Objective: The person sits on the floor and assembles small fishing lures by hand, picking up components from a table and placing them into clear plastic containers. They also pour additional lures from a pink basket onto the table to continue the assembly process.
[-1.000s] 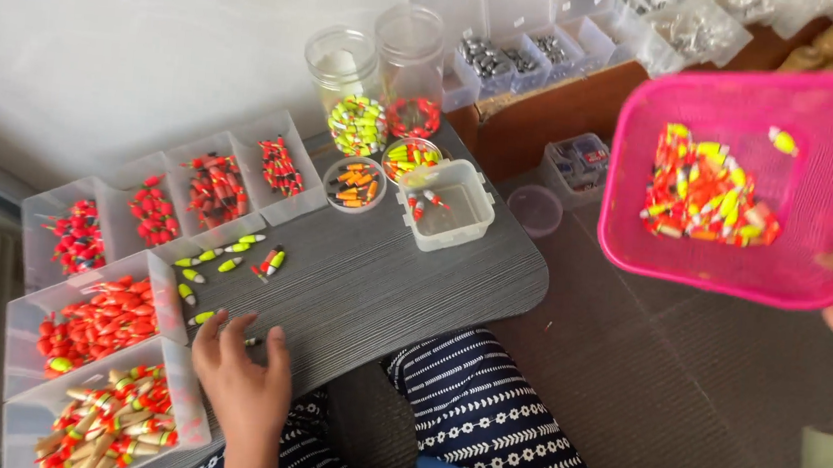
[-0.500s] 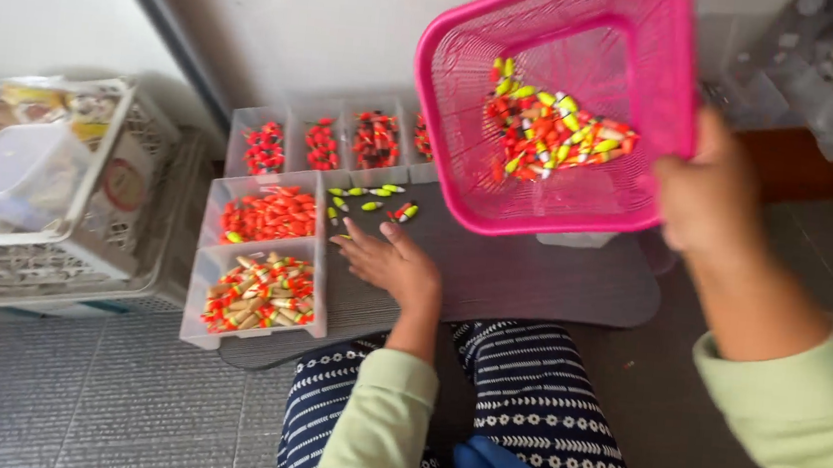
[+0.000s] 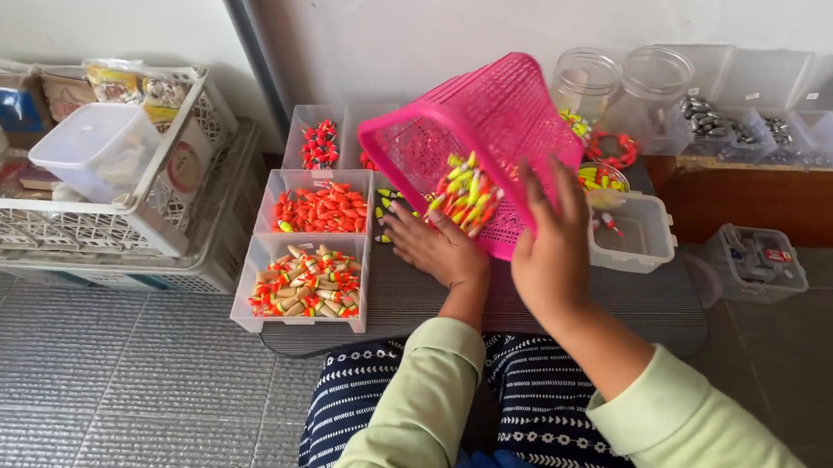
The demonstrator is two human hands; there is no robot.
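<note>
Here, in the head view, the right hand [image 3: 554,246] grips the rim of the pink mesh basket [image 3: 480,134], fingers closed around its edge, and tips it over the grey table [image 3: 571,303]. Yellow and orange fishing floats [image 3: 465,196] slide toward the low side. The left hand [image 3: 435,248] lies spread under that side, holding nothing. The step seems to be pouring; the next move calls for a slow tilt. Three clear trays [image 3: 318,210] stand at left, two jars [image 3: 616,81] far behind.
</note>
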